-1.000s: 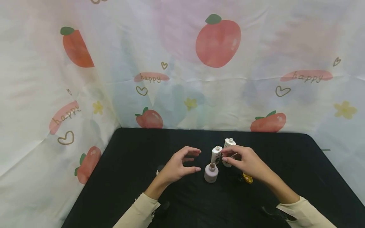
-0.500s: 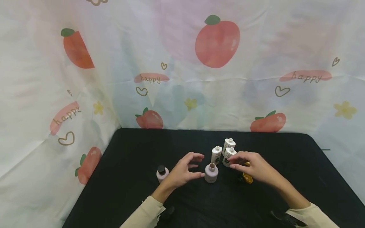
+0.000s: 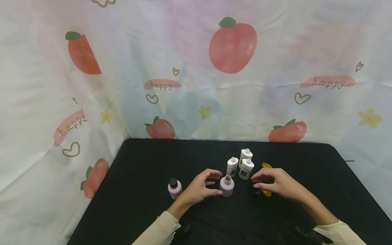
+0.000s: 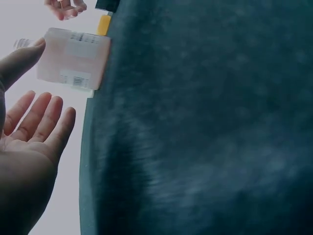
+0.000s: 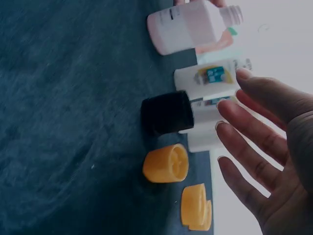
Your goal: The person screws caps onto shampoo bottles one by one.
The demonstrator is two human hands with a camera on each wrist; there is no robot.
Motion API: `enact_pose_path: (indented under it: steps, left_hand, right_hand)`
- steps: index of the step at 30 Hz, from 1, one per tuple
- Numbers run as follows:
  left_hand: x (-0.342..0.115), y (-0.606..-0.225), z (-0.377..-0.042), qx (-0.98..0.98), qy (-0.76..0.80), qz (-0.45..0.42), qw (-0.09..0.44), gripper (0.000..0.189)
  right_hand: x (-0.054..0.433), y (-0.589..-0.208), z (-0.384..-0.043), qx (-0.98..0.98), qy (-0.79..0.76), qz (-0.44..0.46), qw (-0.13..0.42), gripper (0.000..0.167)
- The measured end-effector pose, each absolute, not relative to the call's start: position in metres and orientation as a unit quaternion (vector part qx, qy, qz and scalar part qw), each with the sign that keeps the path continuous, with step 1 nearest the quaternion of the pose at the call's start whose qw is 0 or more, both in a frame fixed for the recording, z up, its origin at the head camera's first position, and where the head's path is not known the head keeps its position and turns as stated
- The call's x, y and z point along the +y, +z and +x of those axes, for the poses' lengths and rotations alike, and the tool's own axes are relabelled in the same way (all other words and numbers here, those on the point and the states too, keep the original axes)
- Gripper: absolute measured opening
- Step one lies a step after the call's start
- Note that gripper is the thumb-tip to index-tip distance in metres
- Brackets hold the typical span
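My left hand (image 3: 200,187) is beside an open-necked pink bottle (image 3: 226,188), thumb and fingers apart on its left side. In the left wrist view the thumb overlaps the neck of that bottle (image 4: 78,54), and the other fingers extend loosely. Over a black cap (image 5: 168,112) and a yellow cap (image 5: 166,164) hovers my right hand (image 3: 277,183), its fingers relaxed around nothing. A second yellow cap (image 3: 266,165) lies just behind it. Three white bottles without caps (image 3: 246,169) stand left of the right hand.
Another pink bottle (image 3: 175,189) with a black cap on stands left of my left hand. All of it rests on a black table (image 3: 147,163), with a fruit-printed cloth (image 3: 190,102) hanging at the back and left.
My right hand has moved away from the white bottles, right and toward me, above the caps. My left hand has shifted right and nearer, closer to the uncapped pink bottle.
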State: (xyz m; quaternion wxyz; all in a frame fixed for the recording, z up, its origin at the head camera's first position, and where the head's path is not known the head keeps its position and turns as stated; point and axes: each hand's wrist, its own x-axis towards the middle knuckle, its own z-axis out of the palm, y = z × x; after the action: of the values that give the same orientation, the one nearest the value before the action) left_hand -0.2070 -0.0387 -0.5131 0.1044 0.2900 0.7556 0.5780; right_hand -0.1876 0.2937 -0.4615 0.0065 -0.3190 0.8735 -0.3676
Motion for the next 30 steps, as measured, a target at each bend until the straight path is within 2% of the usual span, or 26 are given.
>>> enact_pose_path:
  steps: [6, 15, 22, 30]
  left_hand:
    - [-0.034, -0.519, -0.209, 0.761, 0.573, 0.281, 0.118, 0.061]
    - [-0.024, -0.522, -0.21, 0.757, 0.575, 0.273, 0.145, 0.058]
    - [-0.016, -0.522, -0.212, 0.771, 0.552, 0.28, 0.15, 0.06]
    - [-0.011, -0.523, -0.214, 0.785, 0.538, 0.265, 0.158, 0.059]
  right_hand:
    - [0.302, -0.471, -0.189, 0.888, -0.345, -0.303, 0.018, 0.025]
    - [0.307, -0.482, -0.19, 0.894, -0.312, -0.321, -0.005, 0.029]
    - [0.309, -0.483, -0.189, 0.906, -0.292, -0.306, 0.01, 0.03]
    - [0.308, -0.482, -0.188, 0.91, -0.283, -0.302, 0.0, 0.028]
